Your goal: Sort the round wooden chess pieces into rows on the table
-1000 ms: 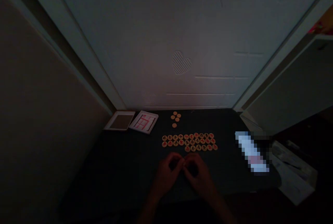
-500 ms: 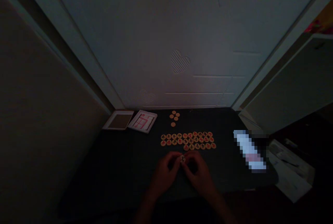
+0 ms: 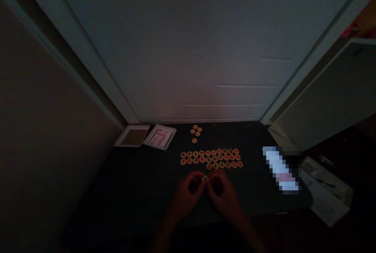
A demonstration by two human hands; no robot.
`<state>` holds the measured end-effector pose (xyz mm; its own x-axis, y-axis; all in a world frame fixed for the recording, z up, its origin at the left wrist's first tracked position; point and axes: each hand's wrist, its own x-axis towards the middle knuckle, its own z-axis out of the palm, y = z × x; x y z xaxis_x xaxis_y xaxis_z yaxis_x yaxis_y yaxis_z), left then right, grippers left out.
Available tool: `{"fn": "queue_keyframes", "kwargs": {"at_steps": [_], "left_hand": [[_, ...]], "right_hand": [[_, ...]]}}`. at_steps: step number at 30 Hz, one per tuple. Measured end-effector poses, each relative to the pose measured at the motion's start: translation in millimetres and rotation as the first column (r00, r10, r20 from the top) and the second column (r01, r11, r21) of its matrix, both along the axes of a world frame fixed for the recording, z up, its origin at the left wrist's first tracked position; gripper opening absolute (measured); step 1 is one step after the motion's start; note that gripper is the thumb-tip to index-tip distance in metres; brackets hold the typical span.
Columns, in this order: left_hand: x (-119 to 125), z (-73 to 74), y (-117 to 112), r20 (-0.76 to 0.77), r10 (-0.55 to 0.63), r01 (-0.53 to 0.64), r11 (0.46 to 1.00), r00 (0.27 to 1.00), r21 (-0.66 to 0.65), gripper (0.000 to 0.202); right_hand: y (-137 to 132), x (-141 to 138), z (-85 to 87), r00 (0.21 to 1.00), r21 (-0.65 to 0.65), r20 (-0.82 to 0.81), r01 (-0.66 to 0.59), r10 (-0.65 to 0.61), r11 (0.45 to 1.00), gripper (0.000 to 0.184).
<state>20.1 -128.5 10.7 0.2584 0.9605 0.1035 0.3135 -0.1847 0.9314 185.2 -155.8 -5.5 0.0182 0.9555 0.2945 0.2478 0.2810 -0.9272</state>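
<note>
From above and behind the hands [image 3: 183,195], the head camera faces forward and down across a dark table [image 3: 138,190].

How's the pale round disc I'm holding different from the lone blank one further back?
The held disc bears a dark mark; the blank disc shows none. Left hand and right hand pinch the held disc; the blank disc lies on the dark tabletop. Both look pale and round.

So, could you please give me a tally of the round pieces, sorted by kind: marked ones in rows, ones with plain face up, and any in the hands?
Marked pieces in rows: 26
Plain-faced pieces behind the rows: 5
Held piece, between left hand and right hand: 1
Total: 32
</note>
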Motion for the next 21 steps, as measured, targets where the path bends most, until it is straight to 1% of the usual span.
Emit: {"fn": "queue_keyframes", "kwargs": {"at_steps": [5,12,15,21], "left_hand": [[0.4,1.4,-0.2,-0.035,0.013,-0.013,1.000,0.999,0.006,0.014],[1.2,2.1,0.9,-0.036,0.021,-0.021,1.000,0.999,0.022,0.018],[0.5,0.5,1.6,-0.044,0.018,-0.017,1.000,0.999,0.022,0.020],[-1.3,-3.7,2.6,-0.043,0.043,-0.042,0.999,0.998,0.021,0.022]], "right_hand": [[-0.4,0.1,0.5,0.999,-0.063,-0.039,0.018,-0.021,0.998,0.005],[-0.1,0.9,0.2,0.998,-0.134,-0.043,0.047,-0.053,0.990,0.012],[0.0,0.3,1.0,0.998,-0.127,-0.016,0.050,-0.053,0.991,0.013],[0.7,-2.3,-1.1,1.000,-0.054,0.009,0.011,-0.011,0.998,0.011]]}}
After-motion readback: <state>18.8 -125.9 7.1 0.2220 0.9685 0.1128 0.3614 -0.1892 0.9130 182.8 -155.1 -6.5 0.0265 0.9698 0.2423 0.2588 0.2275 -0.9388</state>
